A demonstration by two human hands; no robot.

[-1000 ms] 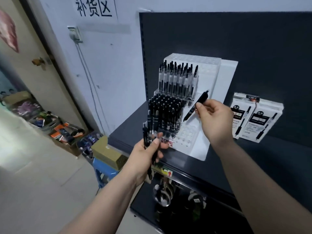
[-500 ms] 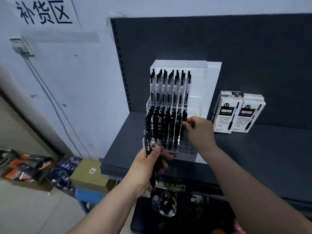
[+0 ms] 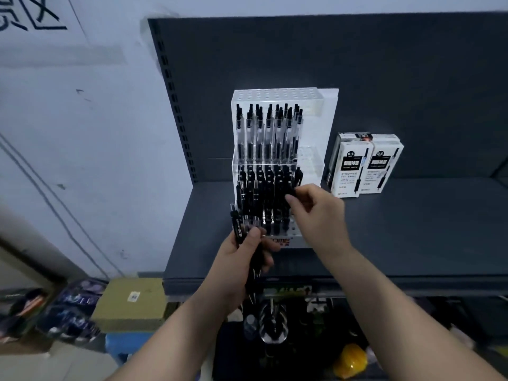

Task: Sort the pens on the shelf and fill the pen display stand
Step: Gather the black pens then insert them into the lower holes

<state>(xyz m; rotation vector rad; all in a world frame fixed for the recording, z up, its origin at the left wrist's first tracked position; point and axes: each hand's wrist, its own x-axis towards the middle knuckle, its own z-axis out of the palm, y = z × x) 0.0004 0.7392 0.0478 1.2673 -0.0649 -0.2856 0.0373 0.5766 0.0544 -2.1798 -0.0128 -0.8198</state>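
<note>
While left hand [image 3: 242,259] grips pens [image 3: 238,229], right hand [image 3: 319,215] pinches one pen [image 3: 297,179]

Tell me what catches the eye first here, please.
A tiered pen display stand, packed with pens, stands on the dark shelf. In front, the left hand grips a bundle of black pens while the right hand pinches a single pen at the stand's lower right edge. Two white pen boxes stand to its right.

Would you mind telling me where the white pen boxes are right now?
In the head view, the white pen boxes stand at the back of the dark shelf, just right of the pen display stand and beyond the right hand.
</note>
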